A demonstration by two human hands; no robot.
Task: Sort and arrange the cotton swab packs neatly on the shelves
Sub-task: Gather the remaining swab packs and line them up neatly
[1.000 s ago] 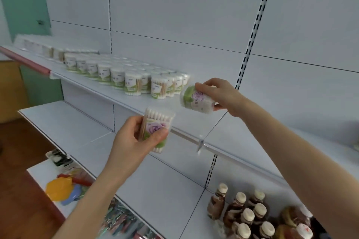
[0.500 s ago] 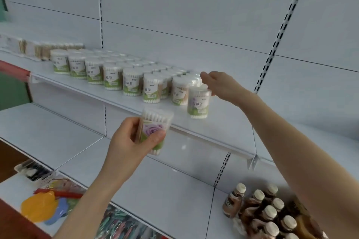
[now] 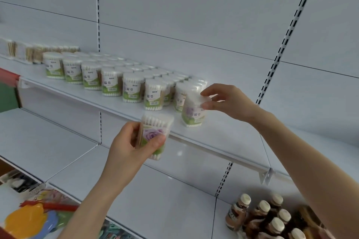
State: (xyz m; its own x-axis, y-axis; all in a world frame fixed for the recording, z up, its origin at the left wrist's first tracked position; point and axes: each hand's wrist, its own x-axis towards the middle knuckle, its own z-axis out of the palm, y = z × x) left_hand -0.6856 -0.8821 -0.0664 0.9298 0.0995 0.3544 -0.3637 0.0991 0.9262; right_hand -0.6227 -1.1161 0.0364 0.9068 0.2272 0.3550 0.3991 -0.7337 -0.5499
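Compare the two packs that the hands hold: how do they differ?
The left pack is held off the shelf, tilted; the right pack stands upright on it. The left hand grips its pack round the body; the right hand pinches its pack at the lid. Both are clear, with a purple flower label.

left grip (image 3: 129,148): raised, curled round held pack (image 3: 154,134) | right grip (image 3: 230,103): arm outstretched, pinching standing pack (image 3: 194,117)

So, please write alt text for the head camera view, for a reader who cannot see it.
A person's right hand pinches the top of a clear round plastic pack of cotton swabs standing at the end of a row of similar packs on a white metal shelf, while the left hand holds a second pack lower down.
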